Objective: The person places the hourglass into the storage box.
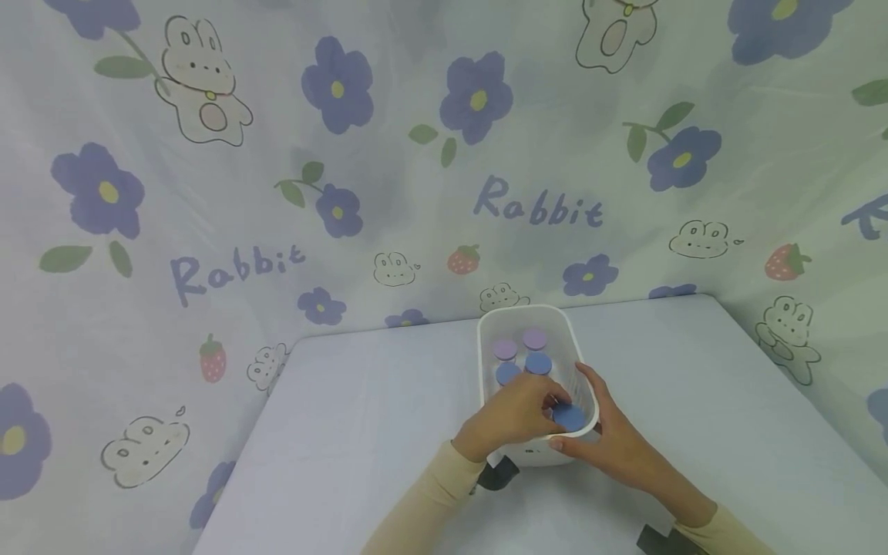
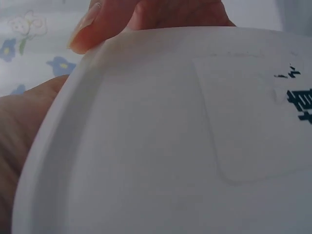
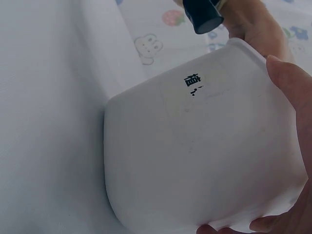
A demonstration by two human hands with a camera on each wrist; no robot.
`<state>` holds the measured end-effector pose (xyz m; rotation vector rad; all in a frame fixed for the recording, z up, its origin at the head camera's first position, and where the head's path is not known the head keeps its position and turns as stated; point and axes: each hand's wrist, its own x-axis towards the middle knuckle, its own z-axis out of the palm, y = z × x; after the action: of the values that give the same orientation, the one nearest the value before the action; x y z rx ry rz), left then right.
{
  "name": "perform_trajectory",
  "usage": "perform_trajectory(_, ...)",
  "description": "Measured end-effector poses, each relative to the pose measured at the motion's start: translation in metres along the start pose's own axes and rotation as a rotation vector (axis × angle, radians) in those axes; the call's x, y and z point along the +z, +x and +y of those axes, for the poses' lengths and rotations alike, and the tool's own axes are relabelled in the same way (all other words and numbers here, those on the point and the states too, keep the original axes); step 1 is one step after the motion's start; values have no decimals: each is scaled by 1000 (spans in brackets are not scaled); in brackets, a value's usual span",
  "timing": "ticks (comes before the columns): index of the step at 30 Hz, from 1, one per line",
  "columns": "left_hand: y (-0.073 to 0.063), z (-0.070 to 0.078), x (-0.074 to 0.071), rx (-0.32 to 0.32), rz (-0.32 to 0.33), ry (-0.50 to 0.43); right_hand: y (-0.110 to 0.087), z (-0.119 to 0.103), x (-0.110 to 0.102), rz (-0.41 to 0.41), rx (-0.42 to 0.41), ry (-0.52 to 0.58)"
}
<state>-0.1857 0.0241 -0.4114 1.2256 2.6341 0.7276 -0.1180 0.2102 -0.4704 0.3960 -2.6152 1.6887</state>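
A white plastic bin (image 1: 489, 331) stands on the table, its long side running away from me. My left hand (image 1: 516, 408) reaches over the near rim into it, thumb and fingers at opposite edges of a round blue lid (image 1: 570, 418) in the near right corner. What is under that lid is hidden. My right hand (image 1: 627, 447) grips the bin's near right corner from outside, thumb at the front rim and fingers along the right wall. In the right wrist view, the bin's outer wall (image 3: 195, 151) lies between that hand's thumb (image 3: 285, 78) and fingertips (image 3: 263, 224).
Farther back inside the bin are two blue lids, one left (image 1: 508, 374) and one right (image 1: 538, 363). Behind them sit two purple lids, left (image 1: 505, 349) and right (image 1: 535, 339). A white-covered table (image 1: 388, 432) spreads around the bin, with a rabbit-and-flower curtain (image 1: 402, 177) behind.
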Motion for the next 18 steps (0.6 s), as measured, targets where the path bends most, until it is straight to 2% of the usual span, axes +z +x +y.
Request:
perform_trajectory(10,2,8,-4,4,-38,132,0,0,-1,0,8,-15)
perform_trajectory(18,-1,11,-8,23,-44,108,-1,-2,-1,5,-8,-17)
